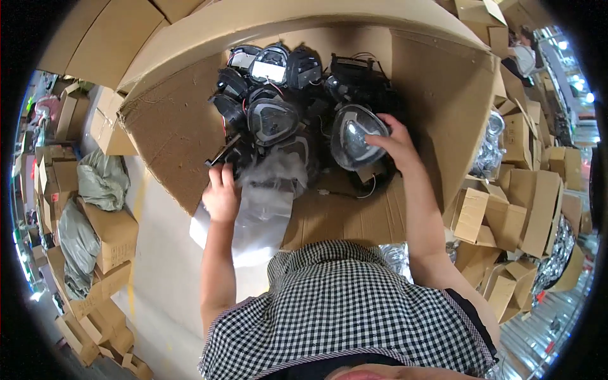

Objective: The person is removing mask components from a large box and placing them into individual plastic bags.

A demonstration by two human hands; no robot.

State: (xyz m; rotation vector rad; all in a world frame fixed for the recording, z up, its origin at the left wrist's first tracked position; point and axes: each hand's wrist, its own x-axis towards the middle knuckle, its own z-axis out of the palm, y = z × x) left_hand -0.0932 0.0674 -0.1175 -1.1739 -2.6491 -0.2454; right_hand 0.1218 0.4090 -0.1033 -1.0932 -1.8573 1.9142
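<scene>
A large cardboard box (168, 117) stands open in front of me with several black lamps in it. My right hand (396, 142) grips a lamp with a rounded triangular clear lens (356, 140), thumb on the lens and fingers round its far edge. At the box's left side, my left hand (221, 193) has its fingers closed on the edge of a black lamp (237, 153); its fingertips are partly hidden. A clear plastic bag (263, 218) hangs beside that hand, over the box's near edge. More lamps (272, 120) lie heaped behind, some with white labels and thin wires.
A white connector on a wire (326, 192) lies on the box's cardboard near me. Cartons (114, 234) with grey-green plastic bags (103, 180) stand at left. At right are more open cartons (500, 215) and silvery wrapping (491, 145). A person (524, 57) shows at the far right.
</scene>
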